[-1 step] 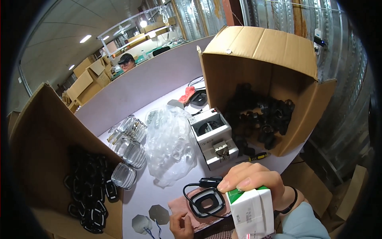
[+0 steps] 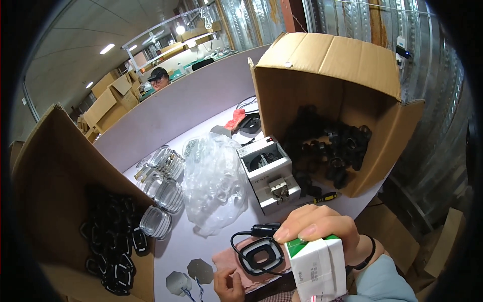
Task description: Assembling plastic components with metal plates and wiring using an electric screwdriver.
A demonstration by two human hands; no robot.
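Note:
My right hand (image 2: 322,226) is closed round a small white carton (image 2: 317,269) with a green top, held up over the near right of the table. At the bottom edge, my left hand (image 2: 229,285) rests by a pink cloth (image 2: 226,259), its fingers loosely bent and apart, with nothing seen in them. On the cloth lies a black rounded-square frame (image 2: 261,255) with a pale inner ring. A black cable with a thick cylindrical end (image 2: 264,230) loops around it. Two grey octagonal plates (image 2: 200,271) with thin wires lie left of my left hand.
Open cardboard boxes of black parts stand left (image 2: 30,201) and right (image 2: 327,58). Between them are stacked clear lenses (image 2: 156,221), a clear plastic bag (image 2: 214,186) and a white-grey machine (image 2: 271,176). A yellow-black screwdriver (image 2: 326,198) lies beside it. A person sits beyond the partition (image 2: 191,95).

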